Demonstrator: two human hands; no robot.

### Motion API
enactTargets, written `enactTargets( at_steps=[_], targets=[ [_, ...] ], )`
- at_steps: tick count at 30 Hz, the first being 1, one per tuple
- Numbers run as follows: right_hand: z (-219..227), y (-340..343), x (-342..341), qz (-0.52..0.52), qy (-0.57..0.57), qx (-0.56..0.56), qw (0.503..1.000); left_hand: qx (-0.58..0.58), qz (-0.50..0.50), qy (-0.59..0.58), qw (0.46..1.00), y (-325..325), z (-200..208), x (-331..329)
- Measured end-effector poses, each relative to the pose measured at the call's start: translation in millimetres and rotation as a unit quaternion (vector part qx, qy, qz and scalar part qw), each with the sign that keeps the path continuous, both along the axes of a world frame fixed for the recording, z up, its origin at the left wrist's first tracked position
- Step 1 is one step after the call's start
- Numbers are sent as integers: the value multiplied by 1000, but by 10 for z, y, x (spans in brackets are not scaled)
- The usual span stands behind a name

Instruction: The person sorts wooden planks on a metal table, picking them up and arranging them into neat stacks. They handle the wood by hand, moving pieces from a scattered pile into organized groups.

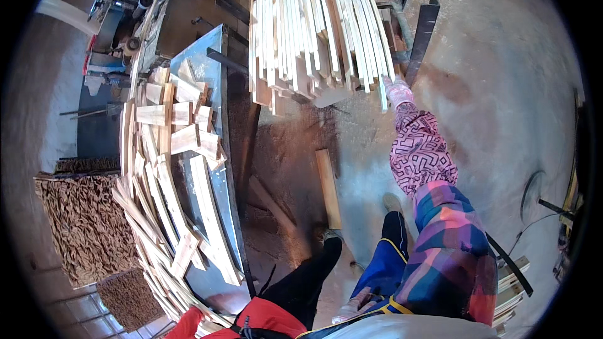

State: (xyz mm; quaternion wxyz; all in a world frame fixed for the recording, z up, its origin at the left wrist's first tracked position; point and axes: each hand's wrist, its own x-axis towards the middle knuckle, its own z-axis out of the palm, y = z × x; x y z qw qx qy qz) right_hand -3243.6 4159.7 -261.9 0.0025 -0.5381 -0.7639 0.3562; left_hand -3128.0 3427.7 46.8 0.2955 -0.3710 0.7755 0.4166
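My right hand (398, 91), in a pale pinkish glove, reaches out to the right side of a stack of long pale wooden strips (301, 37). Its fingers are closed on the end of a wooden strip (384, 95) that juts out at the stack's near right corner. A pink patterned cuff and a plaid sleeve cover that arm. My left hand (357, 306), also in a light glove, lies low in front of me against the blue trouser leg. Its fingers seem loosely extended, with nothing visible in them.
At left, a metal-topped table (217, 56) bears loose wooden pieces (182, 113) and strips. A person in red (270, 317) stands beside me, a red sleeve at the strips. A board (328, 188) lies on the floor. Dark metal bars (424, 34) flank the stack; machinery (125, 31) stands far left.
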Motion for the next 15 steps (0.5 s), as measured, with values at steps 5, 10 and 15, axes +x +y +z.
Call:
enactTargets(
  at_steps=[5,10,15],
  targets=[
    [271,-93,-174,43,34,-166,985,4,-325,-195,925,1299,-340,1693],
    [158,-567,507,192,67,-7,979,113,-451,-122,877,1787,-199,2700],
    [-205,-1876,2518,586,25,90,805,88,-368,-11,926,1232,332,3118]
  ],
)
